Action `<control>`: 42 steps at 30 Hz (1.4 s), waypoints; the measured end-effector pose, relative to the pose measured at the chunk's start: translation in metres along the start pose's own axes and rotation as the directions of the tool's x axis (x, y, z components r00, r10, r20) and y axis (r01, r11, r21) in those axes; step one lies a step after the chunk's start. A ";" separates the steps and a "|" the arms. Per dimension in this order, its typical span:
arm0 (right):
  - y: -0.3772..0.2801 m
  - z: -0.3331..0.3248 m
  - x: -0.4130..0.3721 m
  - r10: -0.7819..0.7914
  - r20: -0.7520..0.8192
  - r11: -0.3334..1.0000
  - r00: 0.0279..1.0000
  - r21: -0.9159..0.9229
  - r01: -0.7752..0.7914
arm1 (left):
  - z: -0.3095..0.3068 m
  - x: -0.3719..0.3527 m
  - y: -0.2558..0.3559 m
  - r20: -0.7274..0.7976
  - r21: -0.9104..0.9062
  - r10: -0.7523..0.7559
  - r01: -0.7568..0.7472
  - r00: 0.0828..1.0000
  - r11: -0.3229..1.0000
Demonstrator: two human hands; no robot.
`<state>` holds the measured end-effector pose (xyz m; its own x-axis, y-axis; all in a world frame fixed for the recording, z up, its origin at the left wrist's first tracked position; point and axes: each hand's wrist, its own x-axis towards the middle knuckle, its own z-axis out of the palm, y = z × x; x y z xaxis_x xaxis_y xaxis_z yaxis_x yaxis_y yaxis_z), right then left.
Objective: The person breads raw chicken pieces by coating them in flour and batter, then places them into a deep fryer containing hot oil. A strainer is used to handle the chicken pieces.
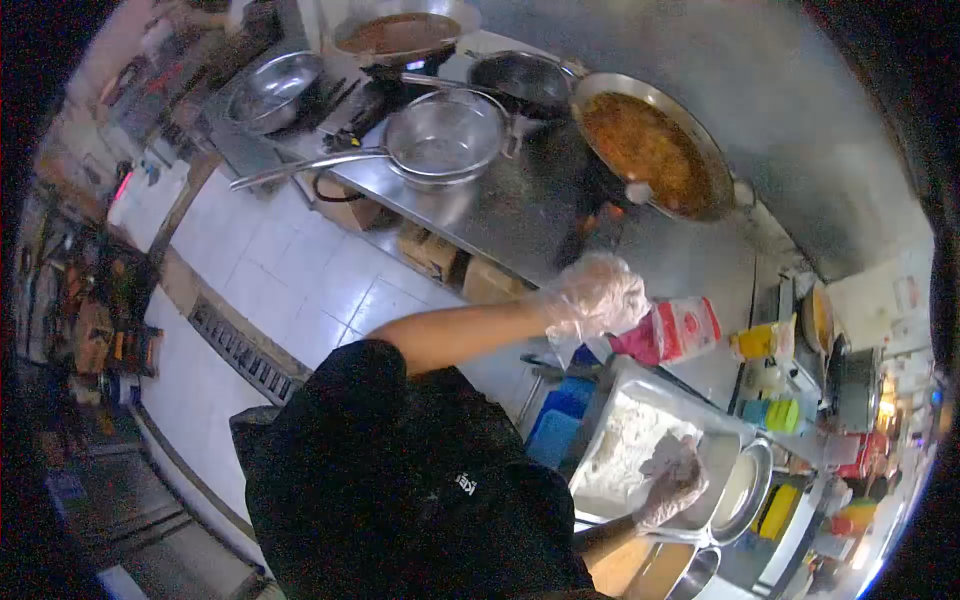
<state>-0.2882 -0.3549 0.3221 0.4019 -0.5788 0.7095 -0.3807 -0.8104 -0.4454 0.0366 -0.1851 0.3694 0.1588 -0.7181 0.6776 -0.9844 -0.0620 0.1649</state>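
My left hand (600, 298), in a clear plastic glove, is held in the air between the steel counter and the tray, fingers curled together; whatever may be inside is hidden. Just beyond it is a pink and white bag (685, 328). My right hand (675, 492), also gloved, is over the right part of a metal tray (592, 492) of white powder (630, 445). Its fingers are bent inward, and their contents cannot be made out. A greyish patch lies at its fingertips.
A large pan of orange-brown food (645, 150) stands on the steel counter (520, 210). Near it are a long-handled strainer (445, 135), a dark pan (520, 82) and a steel bowl (275, 92). A round container (742, 490) adjoins the tray; blue bins (560, 425) are beside it.
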 end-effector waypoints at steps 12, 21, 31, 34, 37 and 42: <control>-0.284 0.223 0.123 0.098 0.386 0.774 0.917 0.550 -0.314 | -0.243 -0.018 -0.269 0.119 0.357 -0.139 0.088 0.983 0.930; -0.546 0.434 0.259 -0.310 0.523 0.833 0.794 0.553 -0.038 | -0.351 -0.044 -0.486 0.207 0.692 -0.330 0.101 0.921 0.714; -0.686 0.659 0.259 -0.494 0.661 0.810 0.565 0.114 0.575 | -0.319 -0.103 -0.599 0.051 0.538 -0.745 0.611 0.665 0.581; -0.691 0.688 0.246 -0.337 0.744 0.911 0.577 0.103 0.399 | -0.300 -0.117 -0.613 -0.015 0.448 -0.778 0.699 0.629 0.557; -0.679 0.716 0.238 -0.298 0.785 0.931 0.544 0.112 0.348 | -0.292 -0.120 -0.609 0.033 0.382 -0.840 0.770 0.542 0.511; -0.661 0.697 0.251 -0.397 0.698 0.899 0.596 0.165 0.406 | -0.280 -0.107 -0.629 0.054 0.522 -0.669 0.550 0.742 0.652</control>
<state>0.6444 -0.0281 0.4141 0.9718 -0.0869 0.2191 -0.0418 -0.9784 -0.2026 0.6599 0.1251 0.3940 0.7719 -0.5283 0.3537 -0.5943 -0.7973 0.1061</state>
